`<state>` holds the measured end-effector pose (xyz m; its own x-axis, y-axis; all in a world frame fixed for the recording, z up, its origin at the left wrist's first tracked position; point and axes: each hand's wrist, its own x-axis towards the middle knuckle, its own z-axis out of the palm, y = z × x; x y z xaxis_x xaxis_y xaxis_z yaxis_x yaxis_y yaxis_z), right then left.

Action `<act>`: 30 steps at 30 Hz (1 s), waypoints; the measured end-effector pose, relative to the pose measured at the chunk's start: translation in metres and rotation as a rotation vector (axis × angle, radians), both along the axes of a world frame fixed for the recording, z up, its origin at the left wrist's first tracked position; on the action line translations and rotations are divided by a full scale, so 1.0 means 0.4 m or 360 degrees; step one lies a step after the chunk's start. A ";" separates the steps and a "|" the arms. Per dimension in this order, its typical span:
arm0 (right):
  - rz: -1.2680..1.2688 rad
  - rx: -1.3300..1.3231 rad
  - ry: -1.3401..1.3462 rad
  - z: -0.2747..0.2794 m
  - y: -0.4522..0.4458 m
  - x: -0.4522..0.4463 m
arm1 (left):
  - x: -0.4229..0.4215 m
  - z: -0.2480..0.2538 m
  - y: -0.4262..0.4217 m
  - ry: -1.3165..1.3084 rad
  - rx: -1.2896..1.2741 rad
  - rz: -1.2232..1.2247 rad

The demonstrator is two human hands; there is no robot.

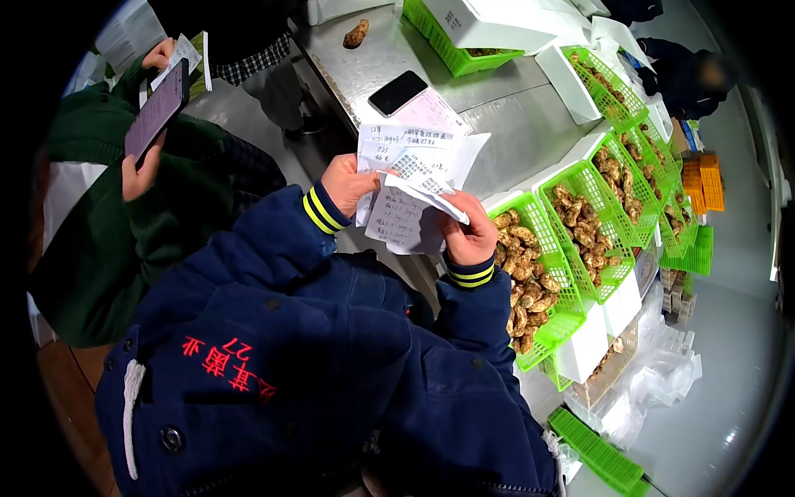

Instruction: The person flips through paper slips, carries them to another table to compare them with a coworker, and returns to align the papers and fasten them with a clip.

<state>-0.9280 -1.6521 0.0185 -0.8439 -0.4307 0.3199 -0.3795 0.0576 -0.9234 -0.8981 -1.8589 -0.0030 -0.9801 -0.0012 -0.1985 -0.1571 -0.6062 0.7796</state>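
Observation:
My left hand [348,184] is closed on the left edge of a stack of handwritten paper sheets [443,153]. Thumb and fingers of my right hand [470,232] pinch the right edge of a folded handwritten sheet [404,217] in front of that stack. The papers fan out between both hands, above the edge of a metal table [513,112]. Just beyond them a smartphone [397,93] with a dark screen lies on a pink slip [431,112]. Close to my right hand stands a green plastic basket [553,248] filled with brown mushrooms [523,282].
More green baskets [617,240] of mushrooms line the table's right side. A single mushroom [356,34] lies at the far end, near a white box [489,25]. At left, a person in a green sleeve [157,224] holds a phone [156,112]. Another person [683,79] stands far right.

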 end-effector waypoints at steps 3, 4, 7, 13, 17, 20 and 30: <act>-0.0058 0.0027 0.0102 0.013 -0.005 0.005 | 0.000 -0.007 0.005 -0.0011 -0.0015 -0.0029; -0.0088 0.0063 0.0142 0.014 -0.003 0.007 | 0.001 -0.016 0.005 0.0033 -0.0012 -0.0041; -0.0134 0.0056 0.0165 0.016 -0.002 0.009 | 0.002 -0.046 0.003 0.0069 -0.0043 -0.0060; -0.0306 -0.0637 -0.0681 0.002 0.077 -0.016 | 0.000 0.038 -0.006 -0.0182 0.0238 -0.0186; -0.0322 -0.0922 -0.0792 -0.013 0.119 -0.042 | 0.002 0.060 -0.012 -0.0213 0.0238 -0.0204; -0.0222 -0.0966 -0.0828 -0.002 0.124 -0.039 | 0.000 0.054 -0.017 -0.0231 0.0270 -0.0205; -0.0102 -0.0708 -0.0835 -0.015 0.138 -0.027 | 0.007 0.043 -0.023 -0.0136 0.0180 -0.0260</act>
<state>-0.9387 -1.5971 0.0123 -0.9548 -0.2972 -0.0031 0.1156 -0.3619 -0.9250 -0.8954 -1.8681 0.0143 -0.9451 0.1831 -0.2708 -0.3230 -0.6501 0.6878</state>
